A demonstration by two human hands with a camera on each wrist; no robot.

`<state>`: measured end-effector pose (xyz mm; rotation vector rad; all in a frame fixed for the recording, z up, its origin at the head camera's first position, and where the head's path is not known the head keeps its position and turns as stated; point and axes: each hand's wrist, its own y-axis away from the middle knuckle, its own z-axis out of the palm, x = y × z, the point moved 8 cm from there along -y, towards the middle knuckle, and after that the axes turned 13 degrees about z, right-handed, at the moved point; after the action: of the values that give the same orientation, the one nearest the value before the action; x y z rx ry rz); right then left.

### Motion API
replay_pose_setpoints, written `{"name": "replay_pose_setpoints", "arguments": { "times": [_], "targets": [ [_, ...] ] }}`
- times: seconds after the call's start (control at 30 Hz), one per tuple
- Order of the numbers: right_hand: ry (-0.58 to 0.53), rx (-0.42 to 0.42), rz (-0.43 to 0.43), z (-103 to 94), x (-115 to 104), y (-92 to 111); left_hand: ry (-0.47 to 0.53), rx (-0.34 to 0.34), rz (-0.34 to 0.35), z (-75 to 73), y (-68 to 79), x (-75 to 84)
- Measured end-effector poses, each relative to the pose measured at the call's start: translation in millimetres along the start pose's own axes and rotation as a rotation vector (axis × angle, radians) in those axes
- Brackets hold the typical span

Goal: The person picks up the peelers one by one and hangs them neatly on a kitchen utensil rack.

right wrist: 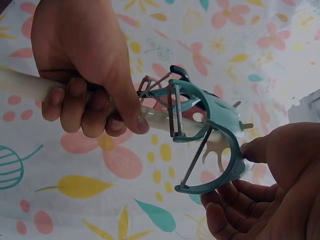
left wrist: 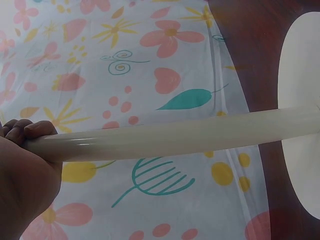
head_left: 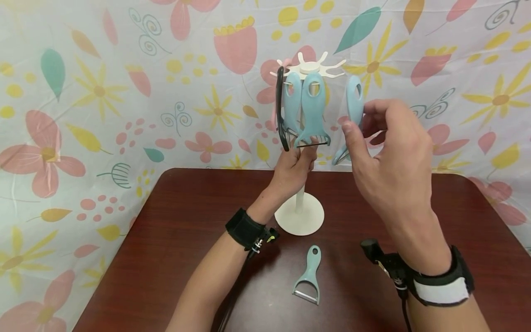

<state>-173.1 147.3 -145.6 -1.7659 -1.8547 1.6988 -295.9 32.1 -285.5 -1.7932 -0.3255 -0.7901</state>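
Clamps fingers of left hand [head_left: 290, 171] round pole [left wrist: 165, 140] of white stand [head_left: 299, 226], below hanging blue peelers [head_left: 315, 106]. Pinches light-blue peeler [head_left: 355, 99] between thumb and fingers of right hand [head_left: 396, 157], with blade end low, to right of left-hand fingers. On tabletop [head_left: 166, 240], well apart from both hands' fingers, nearer head camera: loose green peeler [head_left: 310, 270].

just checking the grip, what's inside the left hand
The pole, which shows on both sides of the left hand in the right wrist view. The stretch within its grip is covered, so anything else in there can't be seen.
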Motion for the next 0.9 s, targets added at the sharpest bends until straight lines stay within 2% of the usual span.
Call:
{"name": "replay_pose_setpoints", "arguments": {
  "times": [0.33,0.63,0.73,0.9],
  "targets": [
    [-0.019,0.006,-0.007,3.1,-6.9,-9.0,0.028,0.001,0.017,3.2,-2.7,-0.8],
    [-0.014,-0.024,-0.014,7.9,-18.3,-12.7,0.003,0.011,0.014,0.5,-1.2,-0.1],
    [-0.014,-0.034,-0.021,9.9,-19.4,-13.6,0.008,0.008,0.028,0.8,-1.7,1.6],
    [-0.009,-0.049,-0.026,14.1,-18.9,-15.3,-0.024,0.013,0.011,-0.5,-0.9,-0.9]
  ]
}}
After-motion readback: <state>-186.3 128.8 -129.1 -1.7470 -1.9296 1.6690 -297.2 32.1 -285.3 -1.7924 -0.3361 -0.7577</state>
